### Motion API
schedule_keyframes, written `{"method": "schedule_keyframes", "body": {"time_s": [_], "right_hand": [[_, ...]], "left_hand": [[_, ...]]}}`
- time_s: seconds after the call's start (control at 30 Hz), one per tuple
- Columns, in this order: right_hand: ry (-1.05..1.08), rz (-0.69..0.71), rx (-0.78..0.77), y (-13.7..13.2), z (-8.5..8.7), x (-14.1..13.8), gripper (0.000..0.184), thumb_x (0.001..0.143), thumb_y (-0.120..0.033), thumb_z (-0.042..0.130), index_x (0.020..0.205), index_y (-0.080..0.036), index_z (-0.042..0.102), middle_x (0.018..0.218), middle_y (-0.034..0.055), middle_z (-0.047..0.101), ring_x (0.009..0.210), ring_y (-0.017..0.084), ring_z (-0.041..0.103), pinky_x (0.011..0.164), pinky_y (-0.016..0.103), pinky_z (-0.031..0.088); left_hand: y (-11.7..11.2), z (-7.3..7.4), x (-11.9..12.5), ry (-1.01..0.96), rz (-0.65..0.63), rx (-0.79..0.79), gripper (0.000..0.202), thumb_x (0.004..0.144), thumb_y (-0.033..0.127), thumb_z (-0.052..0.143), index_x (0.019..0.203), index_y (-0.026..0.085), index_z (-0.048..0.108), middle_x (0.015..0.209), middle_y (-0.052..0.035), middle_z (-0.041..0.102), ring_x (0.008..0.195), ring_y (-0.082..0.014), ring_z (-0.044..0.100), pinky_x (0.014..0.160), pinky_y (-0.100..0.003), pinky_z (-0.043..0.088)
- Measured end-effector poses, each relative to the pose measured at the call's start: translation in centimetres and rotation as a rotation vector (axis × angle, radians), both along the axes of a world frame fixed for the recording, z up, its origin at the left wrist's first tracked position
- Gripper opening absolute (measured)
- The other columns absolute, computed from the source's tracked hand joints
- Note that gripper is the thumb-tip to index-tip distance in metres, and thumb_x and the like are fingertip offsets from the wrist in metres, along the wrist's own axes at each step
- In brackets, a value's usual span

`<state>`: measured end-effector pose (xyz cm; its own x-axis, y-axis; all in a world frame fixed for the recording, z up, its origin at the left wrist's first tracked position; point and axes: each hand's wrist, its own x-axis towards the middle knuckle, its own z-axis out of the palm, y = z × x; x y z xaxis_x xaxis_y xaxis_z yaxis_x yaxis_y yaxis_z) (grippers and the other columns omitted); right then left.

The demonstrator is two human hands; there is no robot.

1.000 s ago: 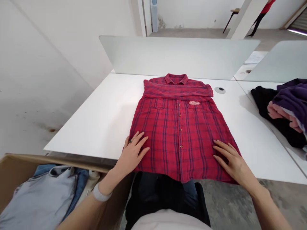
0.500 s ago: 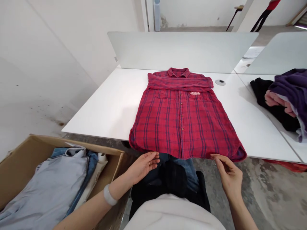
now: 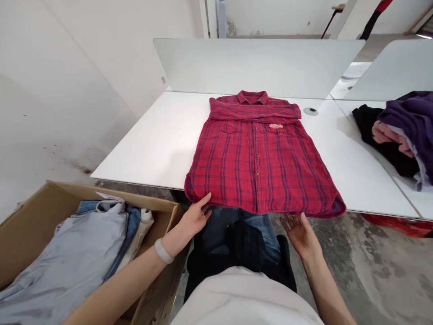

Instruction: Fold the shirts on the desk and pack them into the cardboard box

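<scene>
We don't seem to have anything clamped in our hands. Our left hand (image 3: 194, 219) has its thumb apart from its fingers, with the thumb over the bottom edge of the red cloth shirt with dark blue checks (image 3: 230, 158). Our right hand (image 3: 302, 234) is turned palm up just by that same edge, with its thumb and fingers apart too. We cannot tell if those fingers touch the cloth.

The shirt lies front side up on the flat white table (image 3: 152, 149). Its collar is on the far side, and its bottom edge hangs a little past the near side. The long checked sleeves (image 3: 253, 113) lie across the chest. The small round buttons (image 3: 258, 156) run down the middle.

We think the step in hand is getting hold of the bottom edge, one hand on each side of the buttons. The sleeves are already in place, and the lower part looks nice and flat. For the next move, we would need thumbs on top and fingers under, pinching both spots. We would need to lift both sides evenly, or the front could go crooked and the sleeves could slip.

The brown cardboard box (image 3: 32, 205) on our left holds pale grey clothes (image 3: 81, 243). The heap of dark purple cloth (image 3: 411, 117) on our right is well apart from the shirt.
</scene>
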<state>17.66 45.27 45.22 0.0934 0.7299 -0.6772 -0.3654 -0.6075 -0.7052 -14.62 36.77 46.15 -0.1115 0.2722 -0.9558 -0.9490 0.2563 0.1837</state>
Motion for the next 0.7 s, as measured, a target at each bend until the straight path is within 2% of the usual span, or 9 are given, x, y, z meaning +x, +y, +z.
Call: {"method": "schedule_keyframes", "body": {"time_s": [0.1, 0.2, 0.3, 0.37, 0.43, 0.5, 0.53, 0.6, 0.7], "right_hand": [[0.029, -0.105, -0.026, 0.4, 0.5, 0.0, 0.019, 0.067, -0.031, 0.079, 0.079, -0.025, 0.065, 0.076, -0.0057, 0.070, 0.077, 0.014, 0.067, 0.075, 0.033, 0.056], [-0.020, -0.143, 0.074, 0.5, 1.4, -0.2, 0.018, 0.071, -0.025, 0.074, 0.088, -0.027, 0.068, 0.085, -0.0059, 0.072, 0.079, 0.013, 0.068, 0.075, 0.030, 0.056], [-0.097, -0.123, 0.201, 0.7, 2.6, 0.0, 0.023, 0.075, -0.026, 0.070, 0.098, -0.027, 0.069, 0.098, -0.0038, 0.073, 0.091, 0.014, 0.067, 0.079, 0.029, 0.055], [-0.145, -0.126, 0.226, 1.4, 3.6, 0.5, 0.022, 0.076, -0.029, 0.068, 0.098, -0.026, 0.069, 0.099, -0.0031, 0.073, 0.089, 0.014, 0.067, 0.079, 0.029, 0.055], [-0.163, -0.127, 0.187, 2.4, 4.8, 1.3, 0.021, 0.078, -0.034, 0.065, 0.096, -0.025, 0.070, 0.094, -0.0029, 0.073, 0.082, 0.014, 0.068, 0.077, 0.029, 0.056], [-0.154, -0.093, 0.104, 3.7, 5.9, 2.4, 0.021, 0.078, -0.038, 0.063, 0.093, -0.025, 0.070, 0.088, -0.0023, 0.073, 0.076, 0.015, 0.068, 0.073, 0.029, 0.056], [-0.151, -0.067, 0.063, 4.4, 6.5, 3.0, 0.021, 0.077, -0.039, 0.063, 0.091, -0.025, 0.070, 0.085, -0.0018, 0.073, 0.073, 0.015, 0.068, 0.070, 0.029, 0.056], [-0.169, -0.022, 0.002, 5.8, 7.4, 4.0, 0.022, 0.075, -0.040, 0.061, 0.086, -0.023, 0.070, 0.079, 0.0001, 0.073, 0.067, 0.016, 0.067, 0.064, 0.028, 0.056], [-0.253, -0.016, -0.030, 7.2, 8.0, 4.9, 0.032, 0.077, -0.048, 0.055, 0.075, -0.019, 0.069, 0.067, 0.0047, 0.070, 0.057, 0.018, 0.065, 0.058, 0.030, 0.055]], "left_hand": [[0.0, 0.5, 0.0, 0.021, -0.030, -0.054, 0.012, 0.077, 0.017, 0.074, 0.088, 0.019, 0.068, 0.089, -0.0010, 0.070, 0.086, -0.0136, 0.063, 0.089, -0.029, 0.043], [-0.3, 0.9, 0.2, 0.001, -0.051, -0.070, 0.007, 0.080, 0.020, 0.072, 0.082, 0.018, 0.065, 0.076, 0.0006, 0.069, 0.073, -0.0122, 0.063, 0.082, -0.029, 0.046], [-0.6, 1.4, 0.4, -0.032, -0.038, 0.014, 0.011, 0.081, 0.017, 0.071, 0.090, 0.019, 0.065, 0.075, 0.0006, 0.070, 0.064, -0.0121, 0.064, 0.071, -0.027, 0.052], [-0.7, 1.9, 0.4, -0.047, -0.025, 0.074, 0.017, 0.081, 0.014, 0.069, 0.097, 0.018, 0.064, 0.079, -0.0005, 0.072, 0.064, -0.0128, 0.066, 0.065, -0.026, 0.055], [-0.7, 2.5, 0.2, -0.085, -0.034, 0.090, 0.013, 0.085, 0.015, 0.065, 0.098, 0.017, 0.063, 0.079, -0.0011, 0.072, 0.060, -0.0126, 0.067, 0.057, -0.023, 0.055], [-0.7, 3.0, -0.2, -0.138, -0.070, 0.082, 0.009, 0.089, 0.024, 0.061, 0.094, 0.016, 0.063, 0.072, -0.0007, 0.071, 0.051, -0.0118, 0.064, 0.047, -0.021, 0.053], [-0.7, 3.3, -0.5, -0.158, -0.097, 0.083, 0.013, 0.091, 0.029, 0.059, 0.093, 0.016, 0.063, 0.068, -0.0005, 0.069, 0.048, -0.0118, 0.062, 0.043, -0.021, 0.052], [-0.7, 3.7, -1.0, -0.157, -0.143, 0.098, 0.022, 0.092, 0.036, 0.056, 0.092, 0.016, 0.063, 0.066, -0.0006, 0.068, 0.045, -0.0122, 0.061, 0.040, -0.022, 0.052], [-0.8, 4.1, -1.6, -0.112, -0.187, 0.116, 0.024, 0.093, 0.038, 0.054, 0.094, 0.016, 0.064, 0.068, -0.0011, 0.069, 0.047, -0.0128, 0.063, 0.043, -0.023, 0.054]]}}
